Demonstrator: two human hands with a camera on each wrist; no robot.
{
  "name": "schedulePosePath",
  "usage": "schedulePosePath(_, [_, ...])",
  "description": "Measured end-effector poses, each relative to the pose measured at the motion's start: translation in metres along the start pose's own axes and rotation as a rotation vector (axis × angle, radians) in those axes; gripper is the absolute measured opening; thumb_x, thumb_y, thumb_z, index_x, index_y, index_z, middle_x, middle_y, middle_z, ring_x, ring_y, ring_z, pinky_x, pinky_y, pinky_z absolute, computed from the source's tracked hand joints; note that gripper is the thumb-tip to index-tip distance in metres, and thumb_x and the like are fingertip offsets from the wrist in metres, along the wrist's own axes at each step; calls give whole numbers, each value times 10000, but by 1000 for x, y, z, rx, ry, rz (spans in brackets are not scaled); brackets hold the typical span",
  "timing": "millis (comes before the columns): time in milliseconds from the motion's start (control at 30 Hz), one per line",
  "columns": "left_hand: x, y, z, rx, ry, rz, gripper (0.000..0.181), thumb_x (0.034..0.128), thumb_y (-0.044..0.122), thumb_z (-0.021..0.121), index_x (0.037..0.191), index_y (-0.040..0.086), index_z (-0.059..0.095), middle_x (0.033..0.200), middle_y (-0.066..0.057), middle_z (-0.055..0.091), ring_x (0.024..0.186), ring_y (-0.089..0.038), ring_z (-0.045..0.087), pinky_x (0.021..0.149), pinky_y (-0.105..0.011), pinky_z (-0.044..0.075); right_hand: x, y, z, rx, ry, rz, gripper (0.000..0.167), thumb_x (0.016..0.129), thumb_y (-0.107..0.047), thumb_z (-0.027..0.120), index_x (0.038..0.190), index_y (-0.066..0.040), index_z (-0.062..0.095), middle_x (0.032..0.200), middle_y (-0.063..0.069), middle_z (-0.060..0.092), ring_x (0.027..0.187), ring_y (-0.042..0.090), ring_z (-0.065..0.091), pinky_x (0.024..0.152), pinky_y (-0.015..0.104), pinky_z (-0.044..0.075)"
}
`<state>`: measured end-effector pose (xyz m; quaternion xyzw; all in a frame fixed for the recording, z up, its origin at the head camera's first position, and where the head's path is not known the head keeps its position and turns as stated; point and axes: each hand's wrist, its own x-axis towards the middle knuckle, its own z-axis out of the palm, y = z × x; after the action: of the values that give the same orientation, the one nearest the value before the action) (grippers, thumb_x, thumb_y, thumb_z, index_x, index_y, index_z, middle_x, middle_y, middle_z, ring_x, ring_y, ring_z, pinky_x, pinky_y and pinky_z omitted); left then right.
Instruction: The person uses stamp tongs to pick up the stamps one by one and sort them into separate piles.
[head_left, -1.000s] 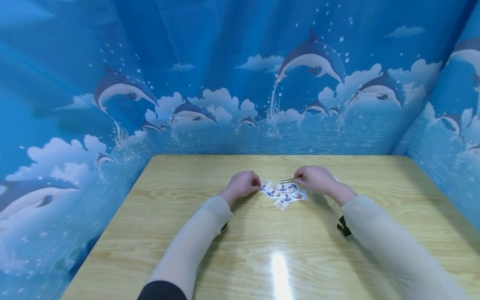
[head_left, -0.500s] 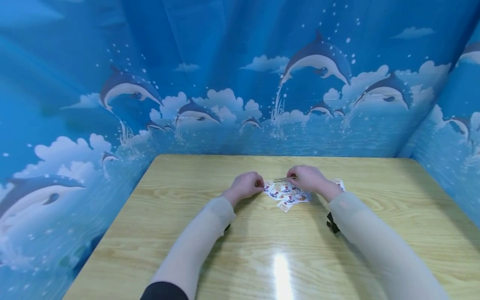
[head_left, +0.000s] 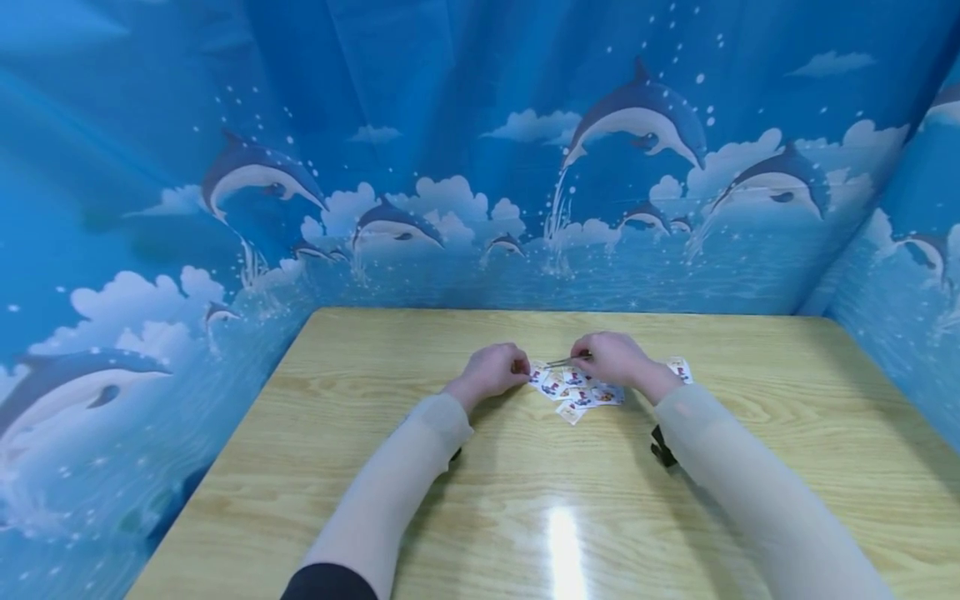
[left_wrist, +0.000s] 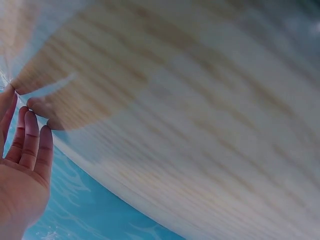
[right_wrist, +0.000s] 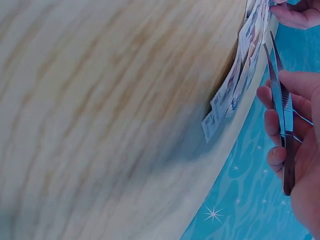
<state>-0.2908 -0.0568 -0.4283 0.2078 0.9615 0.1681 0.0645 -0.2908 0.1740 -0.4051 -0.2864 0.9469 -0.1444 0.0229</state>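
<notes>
While both long pale sleeves (head_left: 397, 467) stretch over the light wood-grain counter (head_left: 517, 508), what matters sits further out: a flat, overlapping cluster of small white printed paper cards (head_left: 581, 398), right between the hands. The left hand (head_left: 491, 369) is at its left end, fingers loose and fairly straight, tips at the edge, so it's nearest on that side. The right hand (head_left: 613, 358) has its grip closed round slim metal tweezers (head_left: 562, 363); their long axis runs sideways along the cluster's far edge, tips aimed left at the other hand. So from that grip most cards lie back towards the person. Tips look slightly parted; can't tell if they touch anything. Another white card (head_left: 680, 369) pokes out past the right wrist, then it's blue dolphin backdrop (head_left: 450, 158).
</notes>
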Motion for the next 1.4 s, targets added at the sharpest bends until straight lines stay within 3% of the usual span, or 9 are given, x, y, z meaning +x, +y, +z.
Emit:
schedulePosePath(367, [-1, 0, -3, -6, -1, 11, 68, 895, 263, 722, 859, 223, 681, 829, 84, 579, 777, -90, 546, 748, -277, 457, 1, -1, -5, 27, -38, 40, 225, 962, -201, 611, 1116, -61, 695, 1080, 93, 686, 968, 270, 638, 863, 482, 488])
schedulePosePath(600, [-2, 0, -3, 33, 4, 60, 58, 903, 269, 713, 867, 225, 702, 840, 91, 594, 805, -87, 571, 778, -293, 475, -2, -1, -6, 46, -65, 51, 219, 971, -188, 595, 1109, -53, 698, 1059, 87, 690, 939, 254, 645, 852, 474, 495])
schedulePosePath(867, [0, 2, -4, 33, -2, 53, 58, 911, 266, 704, 879, 219, 719, 855, 98, 605, 834, -87, 581, 805, -296, 481, -5, 1, -9, 46, -84, 44, 208, 975, -167, 587, 1103, -49, 702, 1044, 88, 693, 930, 256, 647, 847, 475, 497])
schedulePosePath(1400, [-2, -1, -1, 0, 5, 44, 111, 918, 276, 694, 995, 201, 723, 872, 82, 610, 821, -86, 573, 784, -286, 478, 3, -4, -3, -22, -19, 11, 203, 960, -130, 614, 1106, -29, 712, 1067, 123, 697, 972, 299, 651, 861, 480, 501])
